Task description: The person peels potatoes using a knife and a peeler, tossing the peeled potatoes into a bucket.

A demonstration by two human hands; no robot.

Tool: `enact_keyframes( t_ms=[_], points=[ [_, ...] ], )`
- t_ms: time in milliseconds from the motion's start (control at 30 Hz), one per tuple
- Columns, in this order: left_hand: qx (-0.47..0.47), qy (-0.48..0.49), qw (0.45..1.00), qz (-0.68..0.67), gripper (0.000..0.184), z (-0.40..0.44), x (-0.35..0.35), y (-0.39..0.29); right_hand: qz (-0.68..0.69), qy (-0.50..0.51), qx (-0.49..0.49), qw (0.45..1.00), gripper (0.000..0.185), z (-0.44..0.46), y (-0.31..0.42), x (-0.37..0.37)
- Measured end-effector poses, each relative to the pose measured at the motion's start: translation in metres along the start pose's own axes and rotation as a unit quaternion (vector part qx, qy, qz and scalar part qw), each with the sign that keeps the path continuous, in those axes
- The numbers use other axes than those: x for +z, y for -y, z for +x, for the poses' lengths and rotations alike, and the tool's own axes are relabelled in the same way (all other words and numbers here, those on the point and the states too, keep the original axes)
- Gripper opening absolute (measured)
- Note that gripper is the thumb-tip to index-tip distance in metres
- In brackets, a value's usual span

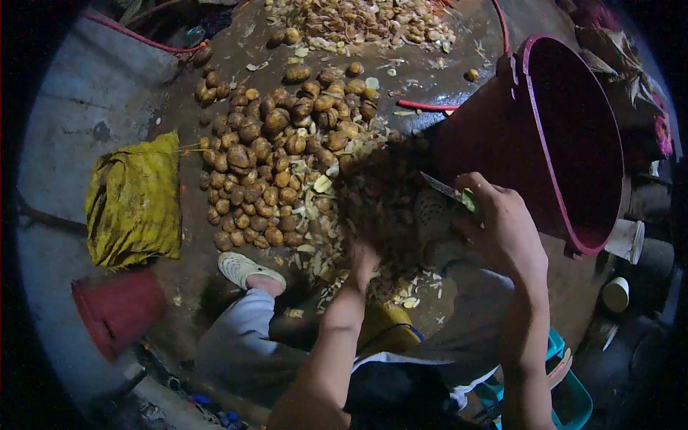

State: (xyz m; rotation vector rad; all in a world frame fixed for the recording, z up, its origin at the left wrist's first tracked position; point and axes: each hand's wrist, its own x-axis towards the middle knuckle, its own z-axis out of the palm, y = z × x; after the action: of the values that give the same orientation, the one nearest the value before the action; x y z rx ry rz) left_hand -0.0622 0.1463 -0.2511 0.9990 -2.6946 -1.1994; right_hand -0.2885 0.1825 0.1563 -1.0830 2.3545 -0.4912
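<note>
Right hand (504, 223): raised, fingers curled tight round a knife (441, 188), a bit of green showing at its handle. Blade points out and to the left, apart from the other hand; which side is the cutting edge, cannot tell.

Left hand (364, 254): low, reaching into deep shadow over the floor litter. Fingers lost in the dark; cannot tell whether they are spread, pinched or hold anything.

Note on method: with the left fingers so poorly lit, the knife is best kept up and clear as it is now. A piece would be safer brought into the light before any edge meets it, with short strokes and the thumb off the blade line.

Pale peelings (307, 208) lie round the left hand and along the near side of the heap. Loose scraps probably make for slippery gripping; a firm palm hold seems wiser than fingertips.

Brown tubers (247, 154): heaped on the floor ahead and to the left, within easy reach. Large maroon bucket (481, 140): just beyond the knife, to the right; wrist needs room there.

Farthest: a pale heap of scraps (365, 27), well apart from both hands.
</note>
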Motion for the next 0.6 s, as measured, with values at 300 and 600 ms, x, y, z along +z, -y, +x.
enact_keyframes(
  t_ms=[300, 600],
  points=[
    [-0.211, 0.224, 0.951, -0.008, 0.053, -0.093, 0.014, -0.007, 0.000, 0.016, 0.001, 1.000, 0.040, -0.009, -0.010, 0.004],
    [-0.035, 0.003, 0.998, 0.049, 0.075, 0.058, -0.011, -0.013, 0.034, 0.000, -0.002, 0.999, 0.039, -0.012, -0.013, -0.003]
  ],
)
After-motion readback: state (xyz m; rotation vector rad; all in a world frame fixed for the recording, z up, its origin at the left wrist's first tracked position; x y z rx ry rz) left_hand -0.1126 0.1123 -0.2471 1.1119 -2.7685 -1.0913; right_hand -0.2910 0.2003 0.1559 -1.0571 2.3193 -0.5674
